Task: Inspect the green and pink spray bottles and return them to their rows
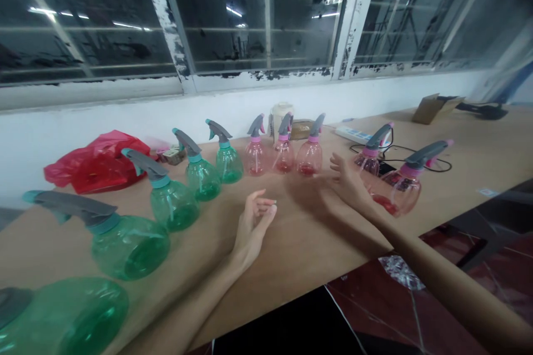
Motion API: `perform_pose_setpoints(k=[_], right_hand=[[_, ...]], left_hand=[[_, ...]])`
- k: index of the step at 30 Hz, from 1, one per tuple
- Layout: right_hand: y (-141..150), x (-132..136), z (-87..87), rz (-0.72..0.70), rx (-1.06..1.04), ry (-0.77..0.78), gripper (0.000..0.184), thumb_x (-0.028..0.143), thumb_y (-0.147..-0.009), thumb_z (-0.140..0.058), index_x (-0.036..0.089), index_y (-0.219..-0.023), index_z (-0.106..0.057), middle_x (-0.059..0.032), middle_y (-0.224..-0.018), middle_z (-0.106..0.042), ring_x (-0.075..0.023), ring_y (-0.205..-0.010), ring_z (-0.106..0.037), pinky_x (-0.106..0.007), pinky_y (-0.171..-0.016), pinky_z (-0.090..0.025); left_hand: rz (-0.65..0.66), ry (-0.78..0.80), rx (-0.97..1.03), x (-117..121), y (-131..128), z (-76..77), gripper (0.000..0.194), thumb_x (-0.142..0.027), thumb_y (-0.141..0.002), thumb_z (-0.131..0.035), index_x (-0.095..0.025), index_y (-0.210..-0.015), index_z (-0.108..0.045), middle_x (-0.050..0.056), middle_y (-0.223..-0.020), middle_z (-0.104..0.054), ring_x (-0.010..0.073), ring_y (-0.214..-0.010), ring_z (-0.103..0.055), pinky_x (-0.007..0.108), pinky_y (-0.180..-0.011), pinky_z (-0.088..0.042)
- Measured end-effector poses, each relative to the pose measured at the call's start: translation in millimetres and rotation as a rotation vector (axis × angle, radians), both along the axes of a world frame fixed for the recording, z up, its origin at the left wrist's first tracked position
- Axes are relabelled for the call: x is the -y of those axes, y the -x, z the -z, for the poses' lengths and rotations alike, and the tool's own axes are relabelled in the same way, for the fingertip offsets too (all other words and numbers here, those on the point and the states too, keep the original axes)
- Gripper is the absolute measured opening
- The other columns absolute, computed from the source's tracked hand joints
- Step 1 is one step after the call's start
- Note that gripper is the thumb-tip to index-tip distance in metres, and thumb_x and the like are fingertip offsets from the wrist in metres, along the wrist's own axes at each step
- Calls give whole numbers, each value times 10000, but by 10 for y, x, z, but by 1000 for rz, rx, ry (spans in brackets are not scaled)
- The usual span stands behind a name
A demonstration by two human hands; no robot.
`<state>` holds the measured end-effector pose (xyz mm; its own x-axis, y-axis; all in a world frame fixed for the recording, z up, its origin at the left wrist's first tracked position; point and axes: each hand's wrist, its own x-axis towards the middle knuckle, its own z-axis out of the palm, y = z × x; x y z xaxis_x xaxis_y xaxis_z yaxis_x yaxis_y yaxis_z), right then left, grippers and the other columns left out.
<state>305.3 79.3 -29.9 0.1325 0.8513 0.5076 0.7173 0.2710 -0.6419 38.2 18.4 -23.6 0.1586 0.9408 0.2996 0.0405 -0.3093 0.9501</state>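
Five green spray bottles (175,212) stand left of our left fingers (252,197), half-curled with a narrow gap; pink spray bottles (309,157) flank our right fingers (336,162), spread loosely.

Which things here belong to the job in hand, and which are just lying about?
Probably the job, being lined up around both hands:
- five green spray bottles
- five pink spray bottles

Probably just lying about, set farther off:
- red plastic bag
- cardboard box

Soft shadows across the table (300,233) (white glare on the windows (225,28)).
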Motion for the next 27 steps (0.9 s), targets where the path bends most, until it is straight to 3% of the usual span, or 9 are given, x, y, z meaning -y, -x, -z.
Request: perform_pose_setpoints(k=[3,5,8,12,19,27], right_hand=[[-111,299,-52,106,130,-108,623,524,-818,-518,128,-1292,-442,-205,-1185,-568,-311,-1006,-604,-458,-792,-510],[-167,426,-105,189,230,-219,481,448,-838,-515,153,-1218,-511,-176,-1152,-581,-299,-1010,-588,-458,-815,-496],[-174,540,-195,340,375,-328,398,378,-831,-534,163,-1165,-552,-161,-1187,-559,-312,-1086,-514,-478,-874,-452],[-86,626,-279,504,486,-302,405,392,-829,-542,157,-1158,-569,-179,-1284,-479,-359,-1130,-440,-533,-897,-405],[-134,525,-222,468,463,-223,442,353,-827,-537,136,-1211,-518,-220,-1404,-297,-408,-1286,-284,-577,-946,-340],[-280,206,-139,405,412,-125,536,467,-807,-541,129,-1221,-507,-238,-1396,-279,-429,-1353,-109,-596,-989,-250]], left_hand=[[-4,2,-26,-6,-1,4,409,-410,-870,-544,-202,-1199,-418,77,-1013,-602,213,-927,-595,388,-894,-413],[-10,-5,-27,-10,-4,10,415,-430,-866,-539,-204,-1194,-421,69,-993,-603,213,-910,-596,393,-880,-417],[-19,3,-39,-18,-8,25,424,-455,-862,-529,-203,-1189,-428,67,-983,-603,212,-896,-595,386,-862,-422],[-23,1,-32,-32,-9,42,405,-451,-870,-518,-203,-1178,-429,59,-966,-595,204,-880,-602,374,-850,-428],[-6,14,-42,-34,1,29,349,-431,-883,-502,-229,-1165,-459,35,-944,-594,194,-866,-611,364,-843,-431],[6,36,-46,-27,-2,-6,333,-441,-872,-509,-227,-1126,-499,25,-918,-581,192,-852,-610,360,-835,-438]])
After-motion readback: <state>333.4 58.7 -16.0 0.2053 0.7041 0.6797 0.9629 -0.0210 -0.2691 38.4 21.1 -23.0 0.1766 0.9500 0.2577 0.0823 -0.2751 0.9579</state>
